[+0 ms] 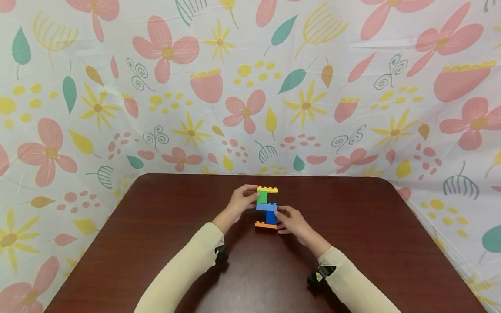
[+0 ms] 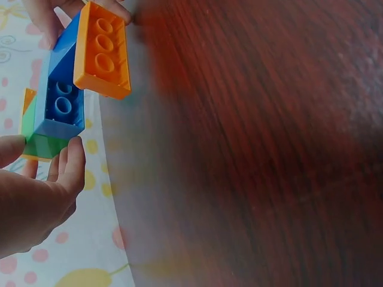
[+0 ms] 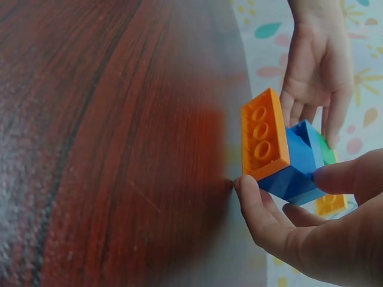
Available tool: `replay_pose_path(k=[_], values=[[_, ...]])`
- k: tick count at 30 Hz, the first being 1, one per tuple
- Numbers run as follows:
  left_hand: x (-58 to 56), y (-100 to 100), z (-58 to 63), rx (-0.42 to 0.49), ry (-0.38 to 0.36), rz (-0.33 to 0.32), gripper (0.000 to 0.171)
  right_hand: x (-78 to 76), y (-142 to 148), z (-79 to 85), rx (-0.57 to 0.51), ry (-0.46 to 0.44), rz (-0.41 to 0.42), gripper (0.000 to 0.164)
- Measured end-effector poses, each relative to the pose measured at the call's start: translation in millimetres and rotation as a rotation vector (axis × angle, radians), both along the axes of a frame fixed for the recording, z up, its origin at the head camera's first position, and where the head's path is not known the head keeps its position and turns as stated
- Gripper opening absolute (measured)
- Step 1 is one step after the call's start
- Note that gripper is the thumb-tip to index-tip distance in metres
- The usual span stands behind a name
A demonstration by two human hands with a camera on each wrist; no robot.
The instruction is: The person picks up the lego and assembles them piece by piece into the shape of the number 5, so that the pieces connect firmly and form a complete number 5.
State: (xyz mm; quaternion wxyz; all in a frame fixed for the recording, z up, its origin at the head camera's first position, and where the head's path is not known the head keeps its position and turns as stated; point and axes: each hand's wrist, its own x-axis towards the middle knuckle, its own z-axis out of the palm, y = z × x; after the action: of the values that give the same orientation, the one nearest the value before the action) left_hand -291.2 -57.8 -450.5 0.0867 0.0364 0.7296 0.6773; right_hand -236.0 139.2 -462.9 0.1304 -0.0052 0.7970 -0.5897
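Note:
Both hands hold one stack of toy building bricks between them, raised off the table. From the top it runs yellow brick (image 1: 268,190), green brick (image 1: 262,197), light blue brick (image 1: 266,207), dark blue brick (image 1: 271,217) and orange brick (image 1: 265,225), stepped like an S. My left hand (image 1: 239,202) pinches the green brick from the left. With thumb and fingers, my right hand (image 1: 294,224) grips the dark blue brick near the bottom right. Both wrist views show the orange brick's hollow underside (image 2: 104,51) with round tubes inside.
A dark reddish-brown table (image 1: 250,269) spreads below the hands. Behind and around it hangs a white cloth (image 1: 250,65) printed with pink, yellow and green flowers and leaves. Each sleeved forearm carries a black wrist device (image 1: 322,276).

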Motion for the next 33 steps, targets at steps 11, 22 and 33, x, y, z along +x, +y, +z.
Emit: replay_pose_path(k=[11, 22, 33], values=[[-6.3, 4.5, -6.1, -0.007, -0.034, 0.024, 0.034, 0.0, 2.7, 5.0, 0.004, -0.03, 0.035, 0.052], [-8.4, 6.7, -14.6, -0.018, -0.062, 0.004, 0.036, -1.0, 3.9, 2.0, 0.037, -0.005, 0.034, 0.05], [-10.4, 6.3, -15.2, -0.068, -0.088, -0.009, 0.041, -8.7, 3.8, 0.3, 0.038, -0.026, 0.027, 0.049]])
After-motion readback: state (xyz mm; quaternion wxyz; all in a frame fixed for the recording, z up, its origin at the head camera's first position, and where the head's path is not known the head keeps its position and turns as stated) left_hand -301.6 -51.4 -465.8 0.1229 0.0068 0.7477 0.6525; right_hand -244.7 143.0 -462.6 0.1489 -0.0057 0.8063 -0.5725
